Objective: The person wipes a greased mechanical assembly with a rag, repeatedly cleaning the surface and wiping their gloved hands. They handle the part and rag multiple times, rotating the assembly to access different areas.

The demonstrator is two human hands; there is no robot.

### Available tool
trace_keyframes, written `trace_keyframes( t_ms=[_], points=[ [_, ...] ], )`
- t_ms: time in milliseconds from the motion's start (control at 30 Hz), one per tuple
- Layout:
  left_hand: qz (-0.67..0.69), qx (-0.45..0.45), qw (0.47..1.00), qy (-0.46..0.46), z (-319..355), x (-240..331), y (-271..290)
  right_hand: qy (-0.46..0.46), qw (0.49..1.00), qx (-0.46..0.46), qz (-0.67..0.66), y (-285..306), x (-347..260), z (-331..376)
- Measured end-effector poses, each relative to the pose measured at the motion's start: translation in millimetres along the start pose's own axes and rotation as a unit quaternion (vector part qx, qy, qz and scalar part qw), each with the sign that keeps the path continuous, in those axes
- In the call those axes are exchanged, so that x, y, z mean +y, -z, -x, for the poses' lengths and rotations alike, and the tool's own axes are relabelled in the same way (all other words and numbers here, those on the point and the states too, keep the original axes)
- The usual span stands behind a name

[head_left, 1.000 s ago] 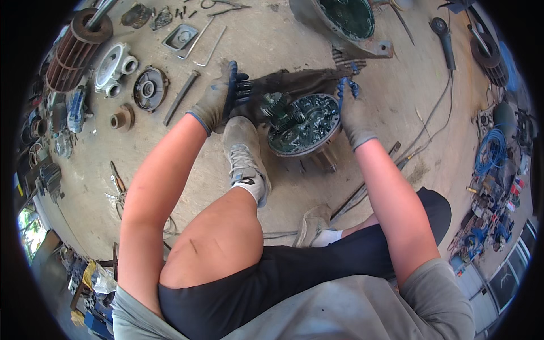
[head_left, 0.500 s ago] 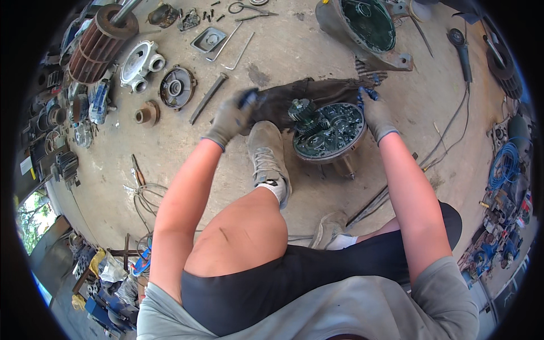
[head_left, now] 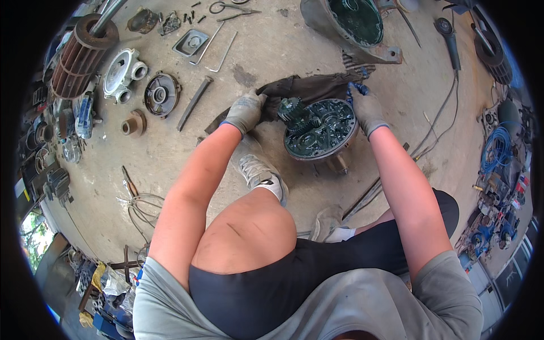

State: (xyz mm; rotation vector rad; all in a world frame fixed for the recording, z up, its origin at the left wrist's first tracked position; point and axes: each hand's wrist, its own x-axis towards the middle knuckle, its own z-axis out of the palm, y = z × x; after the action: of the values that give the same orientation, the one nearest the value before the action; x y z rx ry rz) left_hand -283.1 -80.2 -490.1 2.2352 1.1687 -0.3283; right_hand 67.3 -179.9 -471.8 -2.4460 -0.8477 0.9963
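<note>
My left hand [head_left: 246, 113], in a grey work glove, is closed on the left part of a dark cloth [head_left: 306, 88] spread on the floor. At the cloth's right end, my gloved right hand [head_left: 368, 107] has its dark blue fingertips closed on the fabric, close to the rim of a round gear assembly [head_left: 326, 133]. Dark green, oily grease coats that assembly, and a toothed gear shaft [head_left: 293, 111] stands up on its left side. My left shoe [head_left: 256, 167] is just below the cloth, partly behind my left forearm.
A large greased housing [head_left: 345, 25] stands beyond the cloth. To the left lie a long bolt [head_left: 194, 103], a round cover [head_left: 162, 94], a silver flange casting [head_left: 123, 75] and a rotor [head_left: 82, 59]. An angle grinder [head_left: 449, 42] with its cable lies at right.
My left hand has come down from a blurred, raised pose and now grips the cloth. My right hand stays by the cloth's right end. The whole view has shifted slightly.
</note>
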Motion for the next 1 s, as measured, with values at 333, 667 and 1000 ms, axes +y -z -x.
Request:
trace_keyframes(
  t_ms=[333,667,1000],
  points=[
    [0.023,0.030,0.996,0.085,1,-12,16,-0.005,1.000,0.014,-0.026,0,-5,2],
    [0.258,0.127,0.958,-0.028,27,-46,12,-0.020,0.993,-0.050,-0.103,-4,18,-16],
    [0.532,0.119,0.834,0.087,53,-79,35,-0.037,0.993,-0.073,-0.086,-3,38,-39]
  ],
)
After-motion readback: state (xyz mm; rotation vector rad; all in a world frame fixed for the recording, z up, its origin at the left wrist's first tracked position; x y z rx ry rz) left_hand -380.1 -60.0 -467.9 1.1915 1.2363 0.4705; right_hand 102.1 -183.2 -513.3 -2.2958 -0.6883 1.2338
